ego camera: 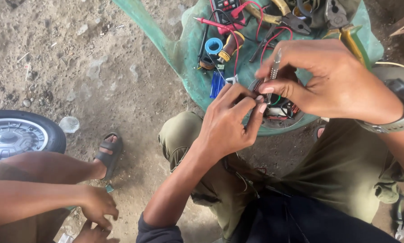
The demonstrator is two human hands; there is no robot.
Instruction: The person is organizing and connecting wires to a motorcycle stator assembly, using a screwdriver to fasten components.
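My right hand [332,81] grips a slim metal tool [274,69], held upright with its tip down at a round black device [280,114] that has an exposed circuit board and wires inside. My left hand [229,119] pinches something small at the device's left rim, fingertips touching the tool's tip. What the left fingers hold is hidden. The device rests on the edge of a green plastic stool [188,58]. A grey watch is on my right wrist.
On the stool lie a multimeter with red leads [226,9], blue tape roll [213,46], pliers [296,20] and a yellow-handled tool [352,38]. Another person crouches at bottom left, hands [96,207] together, sandalled foot [108,150] on dirt ground. A small wheel [17,135] lies at left.
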